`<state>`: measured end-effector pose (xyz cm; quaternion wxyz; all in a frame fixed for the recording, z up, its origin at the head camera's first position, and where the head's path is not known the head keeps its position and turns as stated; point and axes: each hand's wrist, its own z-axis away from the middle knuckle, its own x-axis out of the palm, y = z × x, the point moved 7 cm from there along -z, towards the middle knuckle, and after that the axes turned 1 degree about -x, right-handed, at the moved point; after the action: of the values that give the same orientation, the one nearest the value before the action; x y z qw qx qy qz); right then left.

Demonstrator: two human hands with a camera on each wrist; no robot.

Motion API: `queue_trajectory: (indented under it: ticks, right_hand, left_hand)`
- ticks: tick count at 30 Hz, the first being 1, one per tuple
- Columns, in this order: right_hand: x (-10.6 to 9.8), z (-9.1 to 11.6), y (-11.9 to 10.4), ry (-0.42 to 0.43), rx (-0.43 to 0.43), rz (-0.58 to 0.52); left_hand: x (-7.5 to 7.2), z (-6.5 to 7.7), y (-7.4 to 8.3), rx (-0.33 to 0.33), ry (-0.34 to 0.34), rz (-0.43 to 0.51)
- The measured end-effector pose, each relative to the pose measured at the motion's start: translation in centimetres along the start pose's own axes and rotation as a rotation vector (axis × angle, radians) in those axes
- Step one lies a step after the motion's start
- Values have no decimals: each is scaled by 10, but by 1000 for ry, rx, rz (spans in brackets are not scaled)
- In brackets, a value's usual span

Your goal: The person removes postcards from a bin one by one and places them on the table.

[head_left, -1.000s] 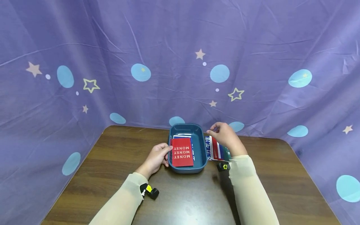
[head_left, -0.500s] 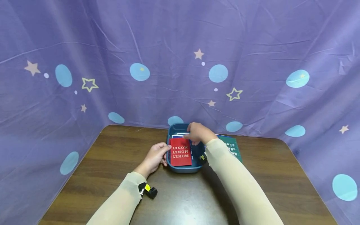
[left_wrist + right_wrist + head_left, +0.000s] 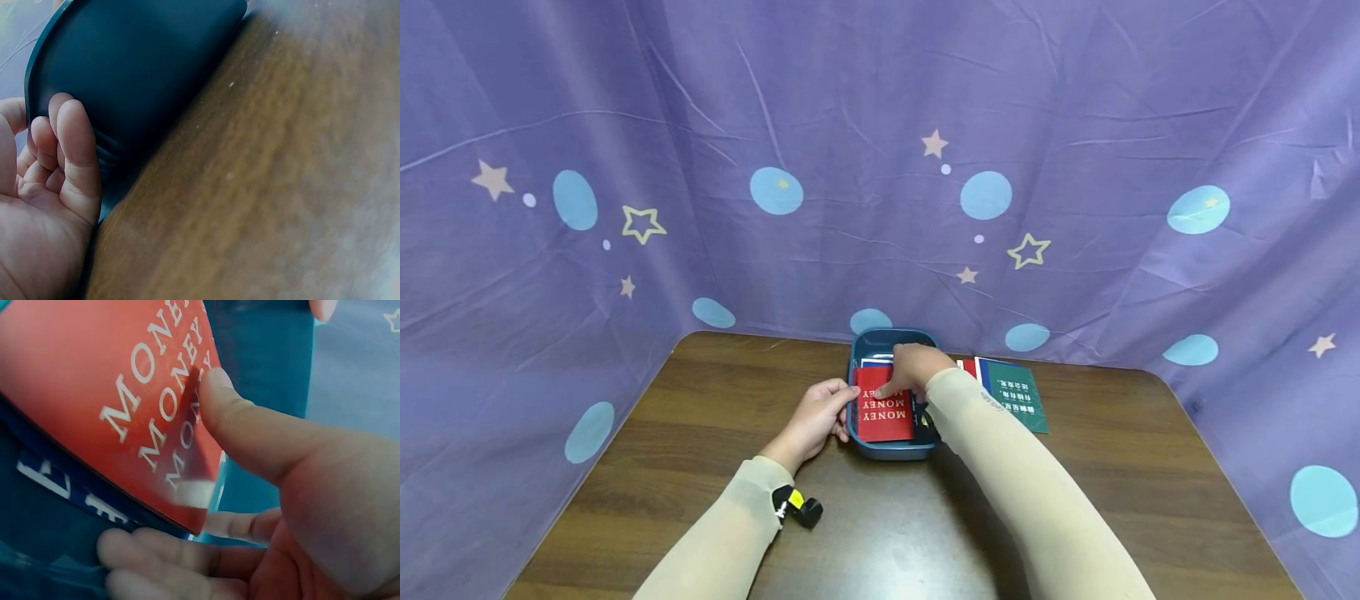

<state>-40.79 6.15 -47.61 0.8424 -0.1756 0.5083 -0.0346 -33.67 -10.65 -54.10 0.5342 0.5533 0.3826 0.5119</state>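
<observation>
A dark teal tray [image 3: 895,452] stands at the back of the table. My left hand [image 3: 811,419] grips its left rim, thumb over the edge and fingers curled against the outer wall [image 3: 150,56]. Inside lies a red card [image 3: 883,427] printed "MONEY" several times, on top of a blue card [image 3: 78,492] with white characters. My right hand [image 3: 917,368] reaches into the tray and pinches the red card, its thumb [image 3: 228,409] on the printed face near one end and its fingers at the card's edge. Part of the print is hidden by that hand.
On the table right of the tray, a green card [image 3: 1018,396] with white characters overlaps blue, white and red cards, partly behind the right sleeve [image 3: 1022,467]. A purple curtain [image 3: 880,167] hangs behind the wooden table [image 3: 1150,467].
My right hand has moved left from above the cards on the table into the tray and onto the red card. The left hand has stayed on the rim.
</observation>
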Motion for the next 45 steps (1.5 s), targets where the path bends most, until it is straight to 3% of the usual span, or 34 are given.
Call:
queue_trajectory:
  ticks: [9,13,17,25,34,39,45]
  right_hand:
    - [-6,3,2,47,-66,-72]
    - [-21,9,0,131,-115,-68]
    - [-35,14,7,192,-150,-162]
    - [-53,38,41,353,-250,-526]
    - [-62,61,93,454,-247,-829]
    - [-66,70,123,463,-229,-865]
    - [-70,75,147,474,-197,-819]
  left_hand:
    - [-1,0,0,-8,10,-3]
    - [0,1,0,-8,8,0]
    - [1,1,0,-11,9,3]
    - [1,2,0,-8,5,12]
    - [1,1,-1,-4,10,9]
    - [2,1,-1,-7,7,3]
    - [2,0,1,-1,21,-9]
